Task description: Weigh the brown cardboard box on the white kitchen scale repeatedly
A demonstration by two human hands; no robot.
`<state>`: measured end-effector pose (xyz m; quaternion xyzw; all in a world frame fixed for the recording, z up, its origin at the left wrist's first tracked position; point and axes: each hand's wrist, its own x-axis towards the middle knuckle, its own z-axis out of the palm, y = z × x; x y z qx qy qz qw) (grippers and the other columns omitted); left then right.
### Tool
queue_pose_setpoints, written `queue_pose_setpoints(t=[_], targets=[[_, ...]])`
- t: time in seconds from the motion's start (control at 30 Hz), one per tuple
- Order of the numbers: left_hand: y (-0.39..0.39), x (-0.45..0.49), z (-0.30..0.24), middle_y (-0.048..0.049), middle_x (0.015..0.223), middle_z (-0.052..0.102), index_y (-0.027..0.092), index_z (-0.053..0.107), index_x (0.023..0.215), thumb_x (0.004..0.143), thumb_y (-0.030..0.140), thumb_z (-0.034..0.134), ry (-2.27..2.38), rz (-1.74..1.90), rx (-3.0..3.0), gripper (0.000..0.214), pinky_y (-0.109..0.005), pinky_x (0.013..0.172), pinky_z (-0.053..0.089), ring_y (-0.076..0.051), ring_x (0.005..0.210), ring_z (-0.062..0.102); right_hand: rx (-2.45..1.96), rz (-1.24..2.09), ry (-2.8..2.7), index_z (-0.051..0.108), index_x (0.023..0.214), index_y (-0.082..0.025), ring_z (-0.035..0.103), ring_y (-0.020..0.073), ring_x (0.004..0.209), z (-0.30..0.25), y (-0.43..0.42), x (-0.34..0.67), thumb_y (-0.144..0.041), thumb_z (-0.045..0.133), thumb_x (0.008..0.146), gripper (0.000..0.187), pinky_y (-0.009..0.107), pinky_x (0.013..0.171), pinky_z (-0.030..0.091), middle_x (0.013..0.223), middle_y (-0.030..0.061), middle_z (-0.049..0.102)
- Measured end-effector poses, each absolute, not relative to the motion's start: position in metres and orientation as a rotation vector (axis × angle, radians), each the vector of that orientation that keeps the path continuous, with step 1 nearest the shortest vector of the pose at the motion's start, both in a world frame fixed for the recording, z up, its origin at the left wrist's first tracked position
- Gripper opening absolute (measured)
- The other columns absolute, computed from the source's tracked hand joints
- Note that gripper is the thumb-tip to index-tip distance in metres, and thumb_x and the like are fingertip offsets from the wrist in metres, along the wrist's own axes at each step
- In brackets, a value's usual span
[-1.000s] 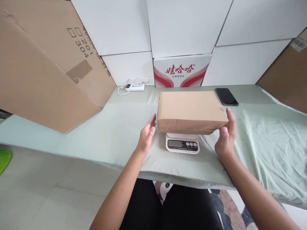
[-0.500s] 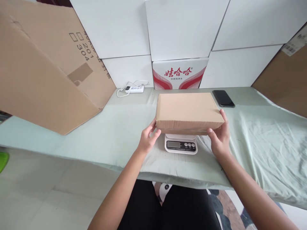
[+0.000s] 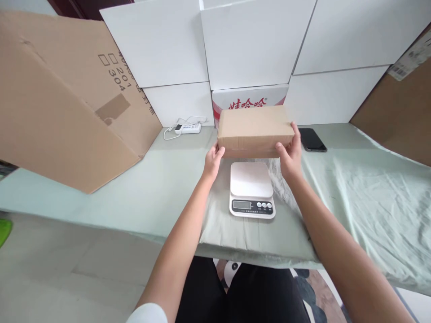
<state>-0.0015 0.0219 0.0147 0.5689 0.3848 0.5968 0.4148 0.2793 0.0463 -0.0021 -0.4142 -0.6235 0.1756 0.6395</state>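
A brown cardboard box is gripped at both ends, raised above the far side of the table. My left hand is closed on its left end, thumb against the front face. My right hand clasps the right end, with the thumb at the front and fingers along the side. Nearer to me lies a white digital kitchen scale, its platform bare and its small display facing me. Behind the scale, partly under the box, is some crumpled clear plastic.
White boxes form a wall at the back. A large carton stands at the left, another at the right. A black phone and a white power strip with cable lie on the pale green tablecloth.
Both hands have lifted the cardboard box and moved it away from me, toward the back. The scale's platform and the clear plastic behind it have come into view.
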Motion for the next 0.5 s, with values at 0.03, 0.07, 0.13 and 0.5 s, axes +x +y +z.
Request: queue_pose_setpoints(t=[0.03,0.07,0.13,0.5], targets=[[0.026,0.001,0.008,-0.0159,0.157,0.079,0.022,0.074,0.148,0.094,0.08,0.074,0.978,1.496,1.417,0.079,-0.054,0.137,0.049,-0.042,0.164,0.06,-0.955,0.411,-1.416,0.037,0.181,-0.035,0.049,0.0446,0.172,-0.009,0.053,0.279,-0.093,0.066,0.087,0.114,0.07,0.135,0.053,0.188,0.0127,0.048],[0.029,0.002,0.002,-0.0153,0.159,0.078,0.023,0.074,0.147,0.095,0.079,0.074,0.983,1.489,1.408,0.077,-0.053,0.138,0.048,-0.041,0.164,0.06,-0.964,0.425,-1.411,0.037,0.18,-0.035,0.048,0.0436,0.173,-0.016,0.057,0.278,-0.093,0.066,0.087,0.114,0.069,0.137,0.052,0.188,0.0123,0.047],[0.031,0.004,-0.007,-0.0141,0.159,0.078,0.024,0.075,0.144,0.095,0.077,0.074,0.992,1.47,1.388,0.072,-0.053,0.139,0.047,-0.04,0.164,0.06,-0.986,0.462,-1.399,0.038,0.179,-0.035,0.048,0.042,0.173,-0.025,0.06,0.277,-0.092,0.068,0.085,0.114,0.067,0.138,0.05,0.187,0.0114,0.049],[0.039,0.001,-0.027,-0.0112,0.168,0.074,0.025,0.073,0.15,0.104,0.071,0.064,1.096,1.395,1.307,0.066,-0.054,0.14,0.046,-0.036,0.163,0.063,-1.049,0.558,-1.376,0.041,0.173,-0.03,0.055,0.0416,0.164,-0.037,0.063,0.28,-0.09,0.071,0.082,0.112,0.067,0.14,0.046,0.176,0.0164,0.057]])
